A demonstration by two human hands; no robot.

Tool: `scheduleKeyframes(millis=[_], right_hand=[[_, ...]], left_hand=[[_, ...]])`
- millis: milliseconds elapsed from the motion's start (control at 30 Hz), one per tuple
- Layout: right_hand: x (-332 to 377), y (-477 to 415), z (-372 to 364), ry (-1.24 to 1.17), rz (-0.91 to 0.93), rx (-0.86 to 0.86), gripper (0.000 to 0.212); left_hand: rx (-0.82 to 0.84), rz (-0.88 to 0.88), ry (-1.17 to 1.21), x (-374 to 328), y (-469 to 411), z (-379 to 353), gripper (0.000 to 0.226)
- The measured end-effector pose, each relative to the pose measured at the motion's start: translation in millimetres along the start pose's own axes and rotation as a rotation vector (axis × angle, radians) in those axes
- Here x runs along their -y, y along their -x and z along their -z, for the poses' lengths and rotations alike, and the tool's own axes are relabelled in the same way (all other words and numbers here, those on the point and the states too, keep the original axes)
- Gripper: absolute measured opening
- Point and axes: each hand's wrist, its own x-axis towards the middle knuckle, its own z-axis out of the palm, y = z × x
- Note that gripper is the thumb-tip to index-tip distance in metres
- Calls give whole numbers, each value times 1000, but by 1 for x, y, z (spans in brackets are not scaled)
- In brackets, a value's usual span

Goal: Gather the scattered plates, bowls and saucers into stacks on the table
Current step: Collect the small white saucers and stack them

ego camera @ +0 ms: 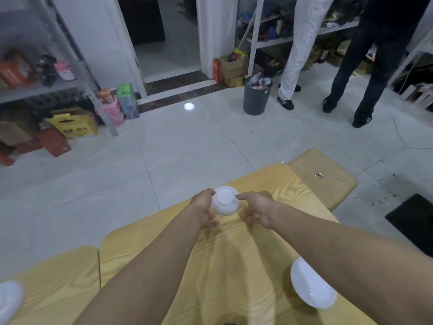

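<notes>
Upside-down white ceramic bowl point(226, 201) sits base-up at the far middle of the yellow wood-grain table point(269, 184). The left hand point(203, 207) is at its left side, thumb against the rim; a grip I cannot tell. The right hand point(257, 210) is just beside it, fingers loosely spread. A white oval plate point(311, 286) lies near right, and a grey plastic bin point(255, 99) on the far floor is packed with rubbish.

White bowl point(225, 201), white plate point(312, 289), yellow wood-grain table point(269, 181), grey bin point(256, 97).
</notes>
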Motion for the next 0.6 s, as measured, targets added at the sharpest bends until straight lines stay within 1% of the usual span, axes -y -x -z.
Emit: scheduleKeyframes(millis=[133, 233, 400, 433, 533, 600], right_hand=[[-1, -15, -11, 56, -20, -6, 24], [1, -21, -17, 114, -27, 13, 21], [0, -28, -22, 189, 4, -25, 26], [-1, -28, -22, 207, 5, -33, 28], [-5, -31, -21, 257, 15, -52, 36], [-7, -31, -19, 243, 22, -39, 40]], left_hand=[[-20, 35, 8, -2, -15, -4, 25], [-36, 34, 1, -4, -22, -5, 27], [-58, 36, -43, -6, -25, -7, 13], [-59, 27, -51, -5, -25, -8, 14], [-50, -20, -54, -3, -27, -10, 27], [-58, -36, -63, 0, -29, -11, 28]])
